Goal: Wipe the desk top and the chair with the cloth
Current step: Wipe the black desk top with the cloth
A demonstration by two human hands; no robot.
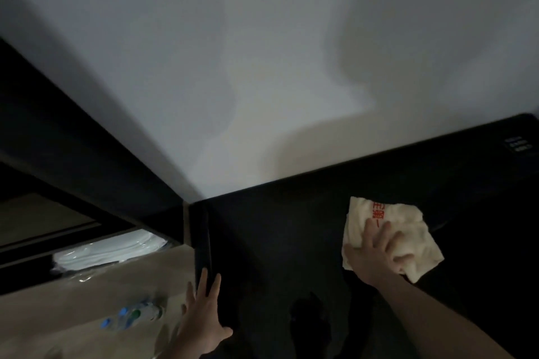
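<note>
The cloth [390, 234] was a cream-white towel with red printed characters near its upper edge, crumpled and spread on the dark counter [291, 242] towards its right side, a little in front of the back edge. The right hand [376, 253] lay on top of it, fingers straight and fanned apart, pressing it flat against the surface rather than pinching it; the bare forearm ran in from the lower right. The left hand [204, 318] rested with straight, slightly spread fingers at the counter's left edge, holding nothing. The counter was black and matte, meeting a pale grey-white wall [262, 52] that filled the upper view and carried soft shadows. A dark beam [87, 140] ran diagonally down the left. Below it lay a tan surface [87, 315] with a clear plastic-wrapped white bundle [110, 251] and blurred bottles with blue and green caps [131, 316]. A small panel with white markings [520, 144] sat at the far right, too blurred to read.
</note>
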